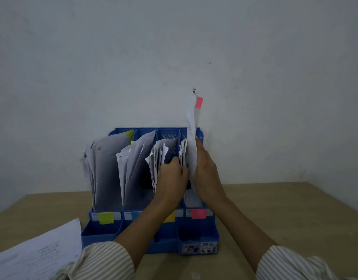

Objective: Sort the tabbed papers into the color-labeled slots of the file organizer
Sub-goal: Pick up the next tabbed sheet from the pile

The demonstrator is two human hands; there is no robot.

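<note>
Above the organizer's (194,235) pink-labeled slot (198,214), a pink-tabbed paper (192,138) stands half in, pinched by the right hand (206,174); the left hand (172,174) grips the sheets (183,153) already there, parting them. All four slots hold papers, so sorting looks well along; an unsorted pile (36,251) remains left of the organizer
</note>
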